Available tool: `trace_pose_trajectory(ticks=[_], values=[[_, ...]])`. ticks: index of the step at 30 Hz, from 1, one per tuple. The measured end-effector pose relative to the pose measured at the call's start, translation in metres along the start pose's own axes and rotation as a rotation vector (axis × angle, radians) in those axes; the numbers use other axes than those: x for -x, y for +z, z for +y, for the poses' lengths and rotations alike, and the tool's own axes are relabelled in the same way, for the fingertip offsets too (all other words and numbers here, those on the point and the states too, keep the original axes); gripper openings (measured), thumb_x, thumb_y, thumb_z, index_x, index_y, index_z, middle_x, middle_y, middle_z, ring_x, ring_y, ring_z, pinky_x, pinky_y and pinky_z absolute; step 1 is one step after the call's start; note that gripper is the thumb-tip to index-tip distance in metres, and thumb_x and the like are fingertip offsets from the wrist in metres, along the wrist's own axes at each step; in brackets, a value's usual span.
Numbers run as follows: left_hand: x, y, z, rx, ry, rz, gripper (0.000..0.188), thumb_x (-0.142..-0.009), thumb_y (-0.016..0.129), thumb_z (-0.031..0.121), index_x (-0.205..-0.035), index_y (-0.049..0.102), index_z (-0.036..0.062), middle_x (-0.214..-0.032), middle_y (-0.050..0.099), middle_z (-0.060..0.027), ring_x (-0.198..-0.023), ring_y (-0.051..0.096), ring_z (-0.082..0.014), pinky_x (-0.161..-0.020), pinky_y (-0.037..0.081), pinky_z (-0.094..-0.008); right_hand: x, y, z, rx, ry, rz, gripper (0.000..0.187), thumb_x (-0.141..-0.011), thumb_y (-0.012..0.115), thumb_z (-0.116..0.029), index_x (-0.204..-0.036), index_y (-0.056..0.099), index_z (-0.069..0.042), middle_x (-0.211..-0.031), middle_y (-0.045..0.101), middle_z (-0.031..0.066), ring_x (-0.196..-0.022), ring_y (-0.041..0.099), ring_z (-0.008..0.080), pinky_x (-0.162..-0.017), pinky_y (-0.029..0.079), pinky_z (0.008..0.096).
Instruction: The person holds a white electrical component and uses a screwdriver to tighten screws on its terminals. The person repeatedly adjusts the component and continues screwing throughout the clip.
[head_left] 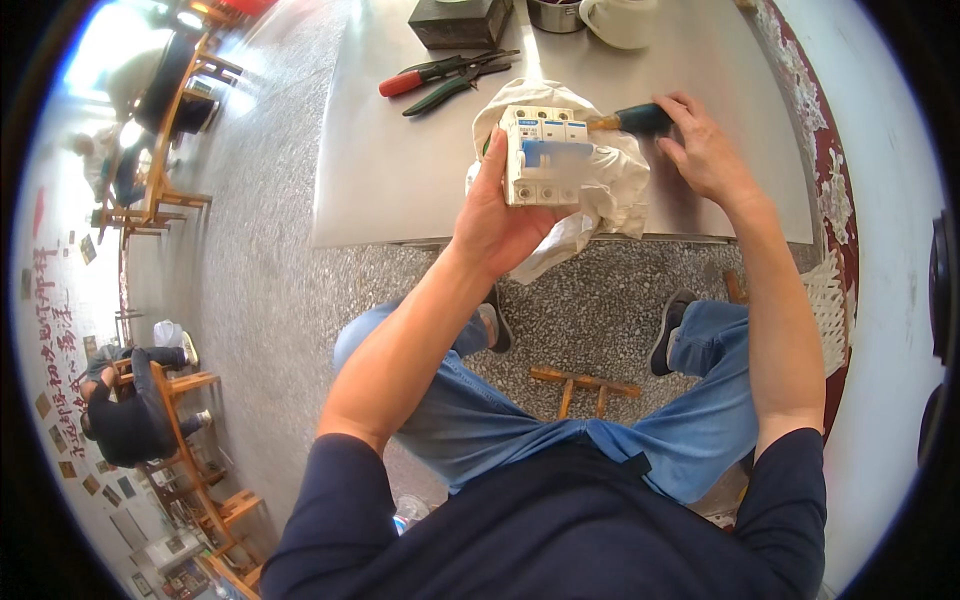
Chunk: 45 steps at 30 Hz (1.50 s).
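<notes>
My left hand (503,222) grips a white circuit breaker (540,178) with a blue lever bar, holding it up over the table's near edge. Its thumb lies along the left side and the fingers go underneath. Behind the breaker a crumpled off-white cloth (622,185) spreads on the table and hangs over the edge. My right hand (708,152) is at the end of a tool's dark green handle (643,119), fingertips against it and thumb standing apart. An amber part of that handle points at the breaker; the tool's tip is hidden.
Red-handled pliers (405,82) and green-handled pliers (440,96) lie at the table's left. A dark box (460,22), a metal pot (556,14) and a white mug (622,22) stand farther back. A wooden stool (580,385) is below; another person (130,405) sits far left.
</notes>
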<state>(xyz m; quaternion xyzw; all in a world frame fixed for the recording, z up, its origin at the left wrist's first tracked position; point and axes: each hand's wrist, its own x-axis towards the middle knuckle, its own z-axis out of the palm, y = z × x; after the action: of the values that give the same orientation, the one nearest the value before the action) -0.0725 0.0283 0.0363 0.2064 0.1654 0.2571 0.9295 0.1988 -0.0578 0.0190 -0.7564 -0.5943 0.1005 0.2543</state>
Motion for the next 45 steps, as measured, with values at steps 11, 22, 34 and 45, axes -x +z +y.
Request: trace_pose_trajectory(ticks=[11, 22, 34, 45], values=[[-0.004, -0.017, 0.006, 0.012, 0.059, -0.001, 0.069, -0.103, 0.047, 0.065, -0.142, 0.053, 0.0084, -0.121, 0.064, -0.0105, -0.107, 0.064, -0.0235, -0.092, 0.055, -0.0394, 0.000, -0.054, 0.009, -0.303, 0.101, -0.158, 0.042, -0.091, 0.071, -0.008, -0.132, 0.064, -0.006, -0.119, 0.066, 0.0102, -0.106, 0.063, 0.0218, -0.096, 0.049, 0.0306], [-0.013, -0.023, 0.003, -0.010, 0.104, 0.070, 0.062, -0.103, 0.046, 0.064, -0.140, 0.055, 0.0147, -0.129, 0.063, -0.0101, -0.108, 0.062, -0.0219, -0.092, 0.054, -0.0401, 0.064, -0.135, -0.009, -0.851, 0.005, 0.325, 0.041, -0.102, 0.063, -0.019, -0.139, 0.057, -0.001, -0.124, 0.063, 0.0138, -0.107, 0.061, 0.0163, -0.090, 0.050, 0.0241], [-0.013, -0.018, -0.002, -0.163, 0.106, 0.110, 0.074, -0.103, 0.045, 0.065, -0.151, 0.044, 0.0088, -0.139, 0.058, -0.0126, -0.123, 0.059, -0.0240, -0.103, 0.050, -0.0418, 0.070, -0.114, -0.058, -0.565, -0.302, 0.189, 0.042, -0.095, 0.064, -0.004, -0.136, 0.056, -0.003, -0.130, 0.062, 0.0179, -0.123, 0.061, 0.0267, -0.109, 0.049, 0.0406], [-0.017, -0.020, -0.003, -0.197, 0.133, 0.081, 0.074, -0.105, 0.044, 0.062, -0.155, 0.036, 0.0070, -0.143, 0.054, -0.0179, -0.130, 0.056, -0.0304, -0.111, 0.047, -0.0493, 0.073, -0.118, -0.068, -0.498, -0.360, 0.187, 0.050, -0.088, 0.062, 0.005, -0.137, 0.055, -0.001, -0.130, 0.061, 0.0196, -0.125, 0.059, 0.0281, -0.110, 0.048, 0.0410]])
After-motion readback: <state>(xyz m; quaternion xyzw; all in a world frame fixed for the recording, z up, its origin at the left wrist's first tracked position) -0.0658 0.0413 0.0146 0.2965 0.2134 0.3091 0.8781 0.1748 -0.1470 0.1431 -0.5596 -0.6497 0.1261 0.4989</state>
